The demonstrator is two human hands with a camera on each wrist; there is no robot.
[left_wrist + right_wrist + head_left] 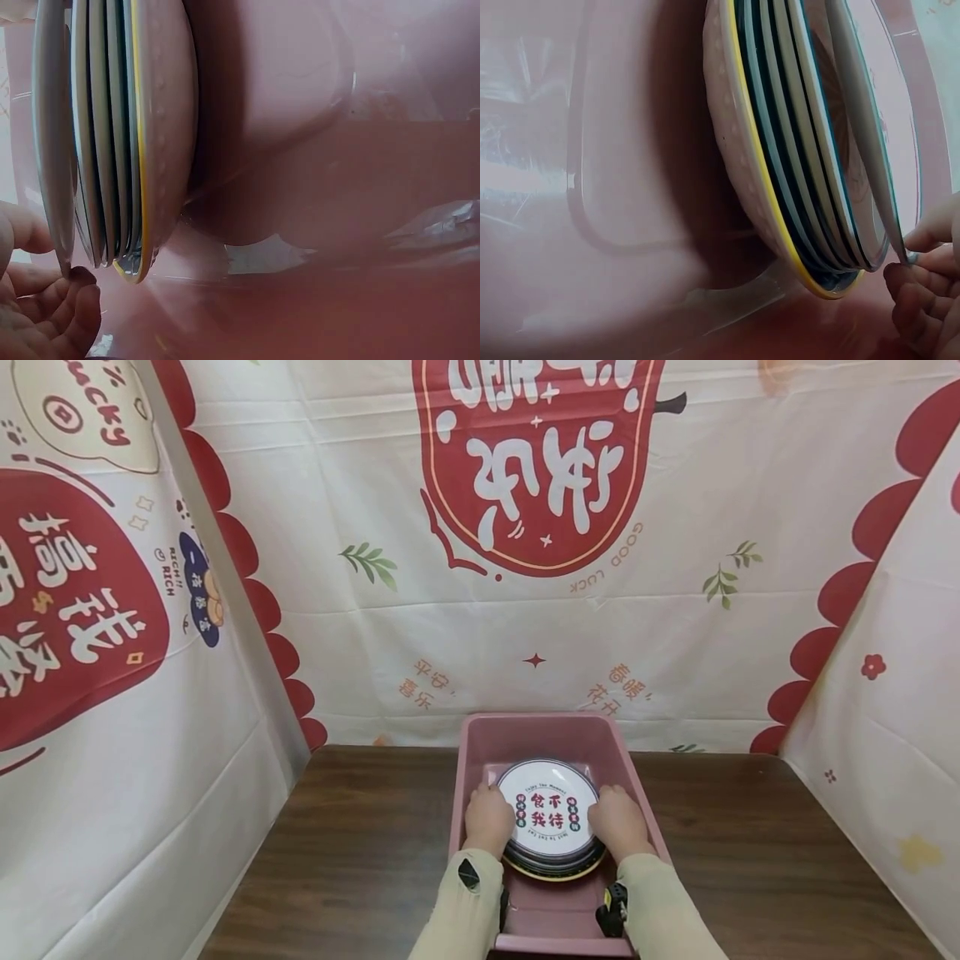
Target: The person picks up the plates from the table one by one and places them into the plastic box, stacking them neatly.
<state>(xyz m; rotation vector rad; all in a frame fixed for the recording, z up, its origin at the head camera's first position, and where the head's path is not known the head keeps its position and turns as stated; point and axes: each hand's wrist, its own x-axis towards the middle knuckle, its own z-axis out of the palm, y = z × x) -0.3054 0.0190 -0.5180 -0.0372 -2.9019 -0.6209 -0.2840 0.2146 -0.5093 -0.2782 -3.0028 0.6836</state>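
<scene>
A white plate [547,852] with red and green printed characters lies on top of a stack inside a pink bin [536,735]. My left hand [489,820] pinches its left rim between thumb and fingers. On the opposite side, my right hand [619,823] pinches the right rim. Both wrist views show a gap between this plate and the several dark-edged plates [97,135] below, so it is raised off them, at least at the near side. At the bottom sits a yellow-rimmed dish [739,157] with a bumpy pale outer wall.
The bin's walls rise around both hands. It stands on a dark brown wooden table [360,852], near the back edge. Printed white cloth [337,652] hangs behind and along both sides.
</scene>
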